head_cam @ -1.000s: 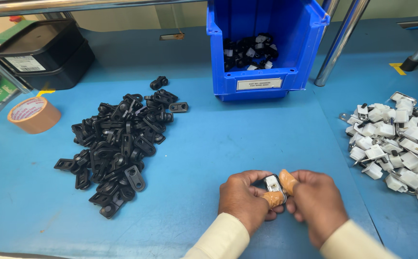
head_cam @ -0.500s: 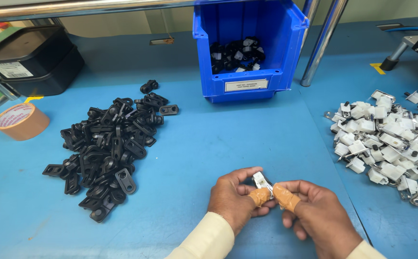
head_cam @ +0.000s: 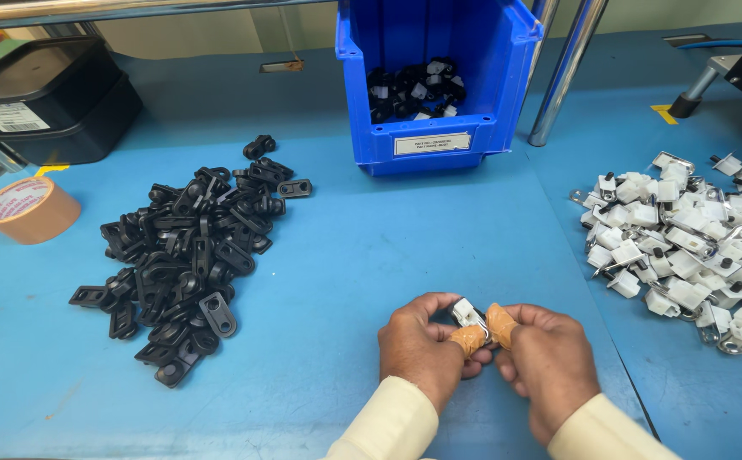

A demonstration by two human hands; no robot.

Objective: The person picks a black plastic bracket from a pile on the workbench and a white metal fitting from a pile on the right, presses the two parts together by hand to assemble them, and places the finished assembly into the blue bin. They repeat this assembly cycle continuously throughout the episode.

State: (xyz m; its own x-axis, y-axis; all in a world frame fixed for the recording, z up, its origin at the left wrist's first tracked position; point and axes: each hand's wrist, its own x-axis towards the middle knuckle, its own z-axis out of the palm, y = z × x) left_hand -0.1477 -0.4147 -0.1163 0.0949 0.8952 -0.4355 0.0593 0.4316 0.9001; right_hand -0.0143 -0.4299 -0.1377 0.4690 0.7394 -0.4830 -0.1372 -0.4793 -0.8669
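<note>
— What are the hands doing now?

— Both are closed on one small piece near the front edge of the worktop. The left hand [head_cam: 426, 345] and the right hand [head_cam: 545, 358] pinch a white clip with a metal part [head_cam: 466, 313] between thumbs wearing orange finger cots [head_cam: 500, 324].

— Anything changed?

— A second ago the white piece sat squarely between the thumbs; half a second ago it stood up higher. Now it is tipped toward the left hand, with the thumbs pressed closer against it. My guess is they are seating it into a black part, though the fingers hide that.

— And around them?

— The heap of black brackets [head_cam: 188, 255] lies toward the left edge, and the pile of white clips [head_cam: 686, 238] by the right edge. The blue bin [head_cam: 439, 81] stands at the back, the tape roll [head_cam: 28, 209] far left. None has moved; only the view has shifted.
</note>
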